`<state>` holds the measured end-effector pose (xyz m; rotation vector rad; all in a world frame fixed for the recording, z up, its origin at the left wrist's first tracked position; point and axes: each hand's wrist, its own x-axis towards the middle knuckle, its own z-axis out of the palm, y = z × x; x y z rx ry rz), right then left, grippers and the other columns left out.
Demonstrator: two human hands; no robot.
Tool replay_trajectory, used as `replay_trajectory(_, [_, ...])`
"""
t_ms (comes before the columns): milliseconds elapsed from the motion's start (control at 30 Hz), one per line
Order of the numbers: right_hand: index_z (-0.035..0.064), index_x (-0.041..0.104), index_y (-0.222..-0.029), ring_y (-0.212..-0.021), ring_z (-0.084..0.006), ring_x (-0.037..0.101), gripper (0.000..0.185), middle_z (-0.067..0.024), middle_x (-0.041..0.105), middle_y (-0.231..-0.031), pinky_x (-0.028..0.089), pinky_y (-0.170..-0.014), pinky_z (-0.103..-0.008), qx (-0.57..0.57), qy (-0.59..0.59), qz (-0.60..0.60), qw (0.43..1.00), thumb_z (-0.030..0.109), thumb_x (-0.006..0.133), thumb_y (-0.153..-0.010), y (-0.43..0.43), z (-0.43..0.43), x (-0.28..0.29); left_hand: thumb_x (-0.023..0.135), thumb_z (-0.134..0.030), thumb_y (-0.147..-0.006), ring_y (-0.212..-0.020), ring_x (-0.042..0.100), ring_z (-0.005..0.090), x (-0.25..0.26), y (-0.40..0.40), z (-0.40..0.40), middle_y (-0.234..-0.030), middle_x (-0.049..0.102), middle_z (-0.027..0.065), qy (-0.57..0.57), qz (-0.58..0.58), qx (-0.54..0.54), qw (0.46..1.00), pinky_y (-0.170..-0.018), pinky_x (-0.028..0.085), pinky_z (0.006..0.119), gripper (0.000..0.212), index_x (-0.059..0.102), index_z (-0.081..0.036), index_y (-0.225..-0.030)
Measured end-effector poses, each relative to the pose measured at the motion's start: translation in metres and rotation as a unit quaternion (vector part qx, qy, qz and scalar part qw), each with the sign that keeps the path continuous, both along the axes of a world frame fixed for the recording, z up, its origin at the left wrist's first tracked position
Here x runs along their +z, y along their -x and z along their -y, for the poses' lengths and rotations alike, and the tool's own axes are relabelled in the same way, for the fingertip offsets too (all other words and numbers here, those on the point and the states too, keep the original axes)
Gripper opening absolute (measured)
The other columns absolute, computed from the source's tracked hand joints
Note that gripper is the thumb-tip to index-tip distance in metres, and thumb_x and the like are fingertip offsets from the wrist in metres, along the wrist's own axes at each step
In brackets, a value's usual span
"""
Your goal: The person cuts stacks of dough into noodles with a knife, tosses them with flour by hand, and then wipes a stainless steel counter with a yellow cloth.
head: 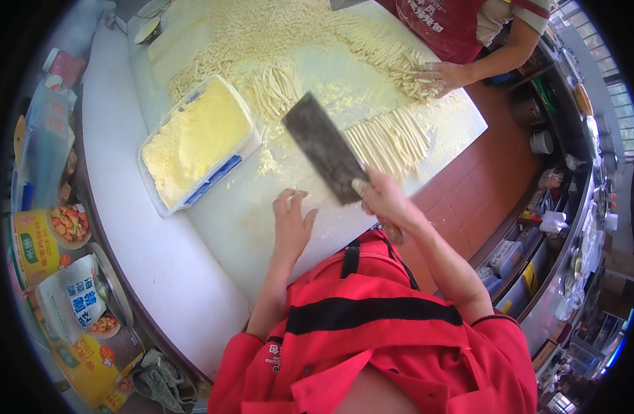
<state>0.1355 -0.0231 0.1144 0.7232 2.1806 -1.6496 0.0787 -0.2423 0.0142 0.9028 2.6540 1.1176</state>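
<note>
My right hand (386, 199) grips the wooden handle of a cleaver (324, 147), its broad dark blade raised over the white work table (234, 217). Beyond the blade, to its right, lies a row of cut dough strips (392, 142) side by side. My left hand (292, 222) is near the table's front edge, fingers bent and apart, holding nothing. Further left stands a plastic tub (192, 139) of pale yellow flour. A loose bundle of dough strips (275, 88) lies between the tub and the blade's tip.
Across the table a co-worker's hand (441, 77) touches a long heap of dough strips (384, 49). Small dough pieces (255, 31) cover the far end. Printed cartons (53, 233) and a grey cloth (159, 378) sit at the left. Shelving (523, 259) runs along the right, beyond the tiled floor (451, 202).
</note>
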Motion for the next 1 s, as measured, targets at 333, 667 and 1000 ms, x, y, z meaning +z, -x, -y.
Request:
replay_trajectory(333, [-0.0027, 0.055, -0.103, -0.057, -0.0117, 0.057, 0.028, -0.0060, 0.059, -0.072, 0.047, -0.051, -0.0314, 0.254, 0.207, 0.059, 0.943, 0.021, 0.055, -0.089, 0.026, 0.095, -0.086, 0.059, -0.007, -0.085, -0.115, 0.043, 0.0305, 0.069, -0.015, 0.058, -0.117, 0.049, 0.0161, -0.059, -0.045, 0.098, 0.992, -0.086, 0.044, 0.037, 0.031, 0.052, -0.002, -0.114])
replay_trajectory(667, [-0.0008, 0.056, -0.112, -0.094, -0.0418, 0.060, 0.033, -0.0251, 0.062, -0.104, 0.048, -0.084, -0.0432, 0.353, 0.003, -0.164, 0.921, 0.015, 0.056, -0.083, 0.037, 0.153, -0.110, 0.062, -0.007, -0.083, -0.112, 0.045, 0.0351, 0.063, -0.028, 0.068, -0.116, 0.046, 0.0176, -0.011, -0.034, 0.149, 0.988, -0.097, 0.036, 0.044, 0.029, 0.054, -0.003, -0.111])
replay_trajectory(1000, [0.0037, 0.065, -0.106, -0.073, -0.0185, 0.061, 0.024, -0.0119, 0.066, -0.086, 0.051, -0.069, -0.0310, 0.249, 0.023, -0.274, 0.929, 0.005, 0.051, -0.087, 0.234, 0.052, 0.013, 0.063, -0.008, -0.081, -0.104, 0.051, 0.0368, 0.051, -0.032, 0.044, -0.110, 0.050, 0.0194, -0.002, 0.002, 0.213, 0.977, -0.091, 0.043, 0.041, 0.027, 0.056, -0.001, -0.107])
